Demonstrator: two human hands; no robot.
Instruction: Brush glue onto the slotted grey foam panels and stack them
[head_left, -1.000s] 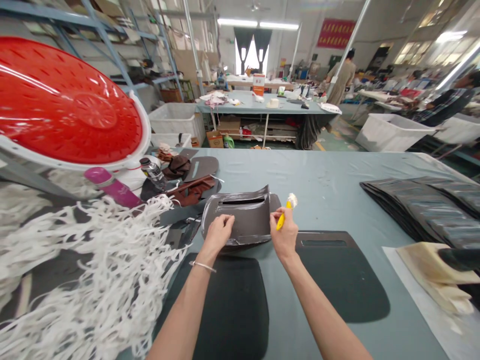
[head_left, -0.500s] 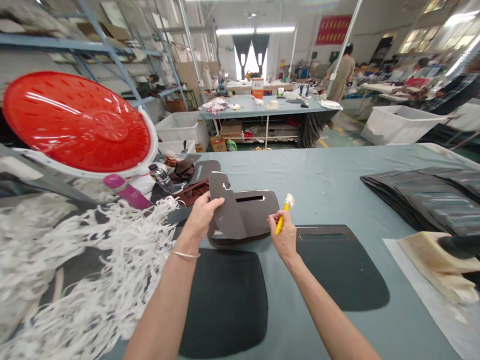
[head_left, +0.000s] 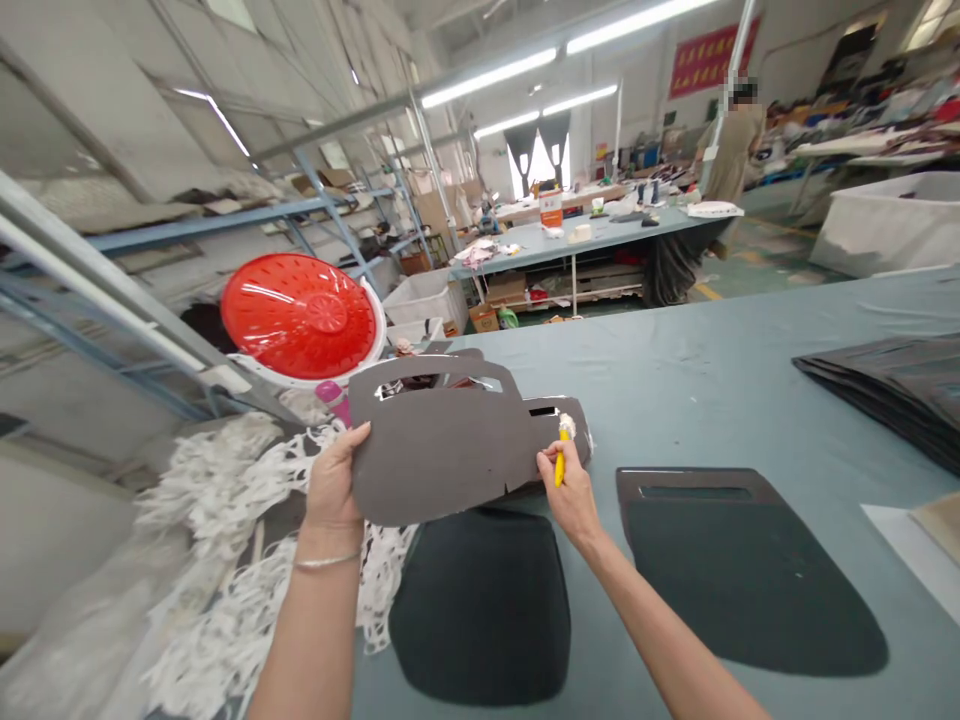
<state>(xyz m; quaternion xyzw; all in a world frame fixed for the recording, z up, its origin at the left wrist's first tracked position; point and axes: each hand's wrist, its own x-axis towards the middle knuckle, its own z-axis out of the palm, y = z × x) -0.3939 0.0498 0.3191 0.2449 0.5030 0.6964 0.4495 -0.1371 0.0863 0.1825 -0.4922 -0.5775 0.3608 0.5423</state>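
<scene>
Holding one grey panel (head_left: 435, 450) upright by its left edge, the left hand (head_left: 334, 482) keeps thumb in front; the piece seems light, bendable, best taken by the edge. The right hand (head_left: 571, 502) grips one brush (head_left: 561, 466) beside the grey pile (head_left: 541, 432), whose layers I cannot count. Two dark panels lie nearer: one panel (head_left: 484, 610) between the forearms, another panel (head_left: 750, 570) rightward of the right hand.

Grey panel (head_left: 435, 455) matt, smooth; brush (head_left: 560, 468) w/ yellow plastic hdl; red basin (head_left: 289, 325) v. glossy plastic; white strips (head_left: 244, 440) cloth-like, matt.
</scene>
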